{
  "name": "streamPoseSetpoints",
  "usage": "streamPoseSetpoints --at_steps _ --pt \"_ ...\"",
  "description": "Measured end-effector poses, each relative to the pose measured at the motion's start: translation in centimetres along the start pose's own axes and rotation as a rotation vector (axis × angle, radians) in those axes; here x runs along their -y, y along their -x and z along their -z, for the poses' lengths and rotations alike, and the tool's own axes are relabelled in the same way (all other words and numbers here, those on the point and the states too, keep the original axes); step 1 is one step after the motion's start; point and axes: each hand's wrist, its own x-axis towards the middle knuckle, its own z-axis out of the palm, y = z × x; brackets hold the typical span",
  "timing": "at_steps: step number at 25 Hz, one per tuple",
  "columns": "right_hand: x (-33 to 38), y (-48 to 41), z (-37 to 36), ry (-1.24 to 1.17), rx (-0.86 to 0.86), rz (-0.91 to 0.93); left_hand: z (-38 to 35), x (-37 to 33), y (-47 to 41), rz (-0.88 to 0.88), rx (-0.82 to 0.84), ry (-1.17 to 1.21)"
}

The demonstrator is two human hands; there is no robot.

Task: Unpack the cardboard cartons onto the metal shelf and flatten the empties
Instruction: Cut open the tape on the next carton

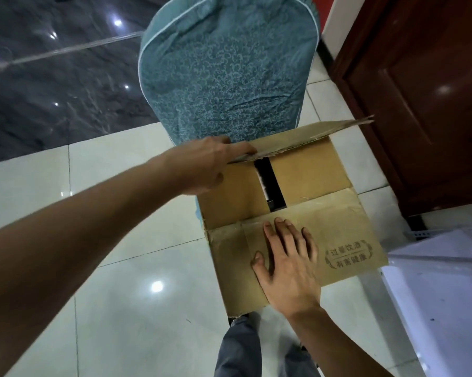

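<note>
A brown cardboard carton [305, 172] rests on a chair with a teal patterned cover [224, 72]. My left hand [204, 165] grips the far outer flap [297, 137] at its left end and holds it lifted. My right hand [286, 259] lies flat, fingers spread, on the near outer flap [346, 227], which is folded toward me and bears printed Chinese characters. The two inner flaps lie closed with a narrow dark gap [270, 183] between them; the contents are barely visible. A white metal shelf [441, 281] shows at the lower right.
A dark red wooden door [425, 91] stands at the right. A dark glossy marble surface [60, 85] fills the upper left. Pale glossy floor tiles [137, 281] lie below. My legs in grey trousers [243, 349] are under the carton.
</note>
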Motion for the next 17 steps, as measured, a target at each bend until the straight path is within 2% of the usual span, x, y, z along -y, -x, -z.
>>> streamPoseSetpoints --at_steps 2,5,7,9,11,14,17 --pt "0.0 0.0 -0.1 -0.005 -0.007 -0.001 -0.6 -0.4 0.4 0.004 -0.255 -0.121" --pt "-0.1 0.1 -0.3 -0.01 -0.023 0.001 -2.3 -0.5 0.8 0.015 -0.728 -0.386" --pt "-0.2 0.1 -0.3 0.002 -0.033 0.003 -3.3 0.3 0.6 0.018 -0.91 -0.473" --pt "-0.2 0.1 -0.4 0.007 -0.038 0.003 -4.7 1.1 0.4 0.098 -0.881 -0.524" --pt "-0.1 0.2 -0.5 0.009 -0.041 0.004 -6.6 2.1 0.0 0.174 -0.714 -0.483" --pt "-0.2 0.2 -0.5 0.005 -0.054 0.007 -9.8 3.5 -0.6 0.126 -0.519 -0.393" --pt "-0.1 0.3 -0.8 -0.002 -0.078 0.017 -13.2 4.3 -1.6 0.134 -0.417 -0.313"
